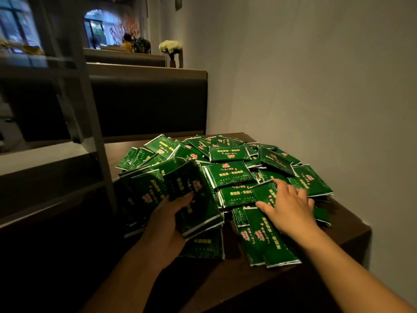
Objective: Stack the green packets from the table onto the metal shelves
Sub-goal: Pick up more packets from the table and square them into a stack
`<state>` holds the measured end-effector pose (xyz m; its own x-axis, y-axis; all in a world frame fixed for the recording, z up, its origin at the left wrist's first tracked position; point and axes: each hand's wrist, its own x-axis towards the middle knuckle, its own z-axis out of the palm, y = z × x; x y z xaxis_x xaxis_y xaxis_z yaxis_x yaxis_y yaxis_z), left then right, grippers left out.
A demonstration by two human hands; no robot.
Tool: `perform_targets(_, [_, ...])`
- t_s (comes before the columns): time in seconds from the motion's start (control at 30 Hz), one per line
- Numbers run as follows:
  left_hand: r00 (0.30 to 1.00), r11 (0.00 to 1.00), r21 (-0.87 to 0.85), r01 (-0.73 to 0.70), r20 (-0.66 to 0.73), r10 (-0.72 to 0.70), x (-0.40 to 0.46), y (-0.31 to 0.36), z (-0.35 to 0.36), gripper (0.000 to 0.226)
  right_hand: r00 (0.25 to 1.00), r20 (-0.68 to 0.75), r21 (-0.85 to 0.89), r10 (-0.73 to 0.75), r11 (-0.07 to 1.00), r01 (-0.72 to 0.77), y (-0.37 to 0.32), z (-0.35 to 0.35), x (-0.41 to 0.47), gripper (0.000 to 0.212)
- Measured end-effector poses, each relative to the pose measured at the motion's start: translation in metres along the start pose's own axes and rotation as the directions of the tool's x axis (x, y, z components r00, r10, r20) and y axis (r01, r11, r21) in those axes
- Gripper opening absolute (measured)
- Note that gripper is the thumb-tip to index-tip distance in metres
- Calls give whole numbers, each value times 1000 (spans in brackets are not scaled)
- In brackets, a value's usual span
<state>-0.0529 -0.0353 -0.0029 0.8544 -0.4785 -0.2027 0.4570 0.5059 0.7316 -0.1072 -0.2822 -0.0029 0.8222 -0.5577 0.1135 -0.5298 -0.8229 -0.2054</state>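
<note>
While a large heap of green packets [228, 172] covers the far end of the dark surface [352, 233], the metal shelves [54, 168] at the left show no packets on the boards that are in view, so the stacking looks barely begun, or at least far from finished. The left hand [167, 224] grips a small bundle of packets [194, 199], fingers curled under it and thumb laid across the top face, holding it tilted just above the near edge of the heap. The right hand [291, 206] lies palm down on the heap, its fingers spread and fairly straight, touching one packet [266, 193] but not plainly closed round it. This reads as gathering: building up a handful before carrying it over to the shelves. Nearly the whole heap is left to move. A vase of white flowers [170, 49] stands on a ledge behind.
</note>
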Motion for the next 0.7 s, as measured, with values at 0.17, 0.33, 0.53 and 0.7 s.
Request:
perform_targets(0.17, [1000,1000,27,11,-10,-10,-1,-2,0,43,997,-40,13,63,998,-63,0,2,-1,95])
perform_targets(0.33, [1000,999,48,-8,-10,8,-2,-1,1,41,991,-124,407,48,913,6,-4,-8,0,69])
perform_targets(0.53, [999,997,59,-41,-13,41,-2,-3,5,35,987,-157,714,-29,687,133,-30,-24,-11,55])
perform_targets(0.7, [998,998,35,-48,-26,49,-4,-5,5,21,976,-63,856,-206,492,159,-67,-23,-32,60])
